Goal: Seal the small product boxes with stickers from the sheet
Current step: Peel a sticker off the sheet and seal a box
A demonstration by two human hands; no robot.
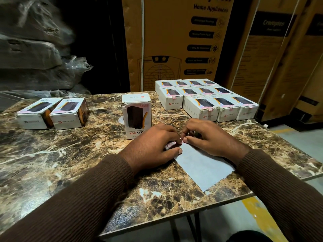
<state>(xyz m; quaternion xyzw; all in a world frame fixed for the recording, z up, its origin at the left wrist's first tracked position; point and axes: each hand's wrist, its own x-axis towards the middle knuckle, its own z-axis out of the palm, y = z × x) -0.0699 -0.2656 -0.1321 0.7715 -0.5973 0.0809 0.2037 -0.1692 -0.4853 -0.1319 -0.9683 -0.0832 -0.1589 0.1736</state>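
On the table (pixel 70 163), one box (pixel 136 116) stands upright at the centre. A pair of boxes (pixel 52 113) lies at 10 o'clock from it, a block of boxes (pixel 206 99) at 2 o'clock. The sticker sheet (pixel 201 165) lies at 5 o'clock, under both hands. Big cartons (pixel 174 41) stand behind the table at 12 o'clock.

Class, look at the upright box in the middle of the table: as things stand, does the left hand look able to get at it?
Probably yes. The upright box stands just beyond the left hand with bare table between them, but that hand is holding down the sticker sheet, so it must let go first.
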